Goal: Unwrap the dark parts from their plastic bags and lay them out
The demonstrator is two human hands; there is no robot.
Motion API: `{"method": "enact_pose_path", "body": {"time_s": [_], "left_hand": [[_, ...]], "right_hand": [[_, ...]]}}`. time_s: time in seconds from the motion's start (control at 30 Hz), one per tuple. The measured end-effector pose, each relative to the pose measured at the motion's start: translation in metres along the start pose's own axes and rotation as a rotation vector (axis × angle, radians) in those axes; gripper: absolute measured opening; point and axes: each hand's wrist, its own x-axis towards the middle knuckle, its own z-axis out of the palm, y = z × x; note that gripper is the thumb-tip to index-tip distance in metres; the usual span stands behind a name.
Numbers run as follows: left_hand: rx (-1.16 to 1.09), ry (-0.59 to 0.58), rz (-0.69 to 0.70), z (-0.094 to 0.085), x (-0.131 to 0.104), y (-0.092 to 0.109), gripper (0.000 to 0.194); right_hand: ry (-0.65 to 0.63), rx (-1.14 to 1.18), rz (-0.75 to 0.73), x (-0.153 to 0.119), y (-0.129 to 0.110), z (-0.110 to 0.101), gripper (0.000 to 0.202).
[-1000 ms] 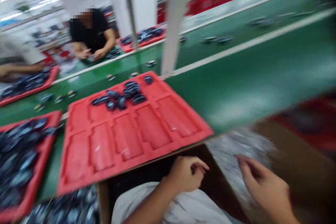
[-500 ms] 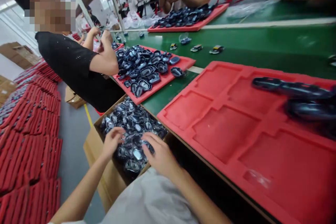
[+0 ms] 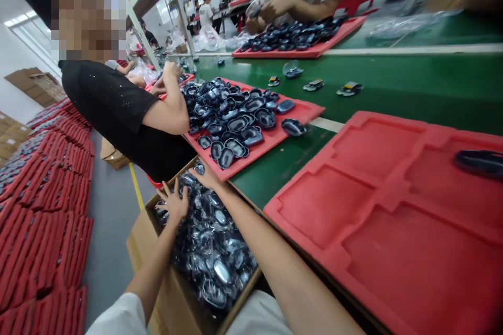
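Many wrapped dark shells (image 3: 222,270) beneath left fingers (image 3: 176,187), splayed wide, and right fingers (image 3: 196,174), grip unclear.

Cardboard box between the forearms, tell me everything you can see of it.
The cardboard box is plain brown and open-topped, with a flap folded outward on its left side. It holds a heap of glossy dark-blue parts, many apparently in clear film. It stands beside the green worktop; its base is hidden. The left hand and right hand are at its far end; whether they touch the cardboard is unclear.
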Motion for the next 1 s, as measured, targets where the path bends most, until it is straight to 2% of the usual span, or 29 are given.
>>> {"method": "enact_pose_path", "body": {"time_s": [0.17, 0.37, 0.43, 0.63, 0.77, 0.9, 1.0], "left_hand": [[-0.056, -0.03, 0.033, 0.022, -0.017, -0.001, 0.055], [-0.234, -0.032, 0.062, 0.03, -0.03, 0.004, 0.059], [-0.296, -0.021, 0.074, 0.031, -0.034, 0.005, 0.06], [-0.405, 0.035, 0.086, 0.025, -0.055, 0.004, 0.064], [-0.43, 0.066, 0.108, 0.018, -0.076, 0.004, 0.067], [-0.428, 0.033, 0.167, 0.013, -0.093, 0.002, 0.062], [-0.419, -0.028, 0.223, 0.006, -0.094, -0.003, 0.055]], "right_hand": [[-0.104, -0.056, 0.06, 0.007, 0.012, 0.011, 0.074], [-0.185, -0.157, 0.024, -0.02, 0.002, 0.006, 0.045], [-0.196, -0.193, 0.028, -0.031, -0.003, 0.004, 0.043], [-0.235, -0.228, 0.055, -0.061, -0.018, 0.001, 0.055], [-0.239, -0.215, 0.076, -0.084, -0.027, -0.008, 0.058], [-0.232, -0.205, 0.073, -0.105, -0.029, -0.022, 0.055], [-0.194, -0.219, 0.06, -0.116, -0.027, -0.033, 0.05]]}}
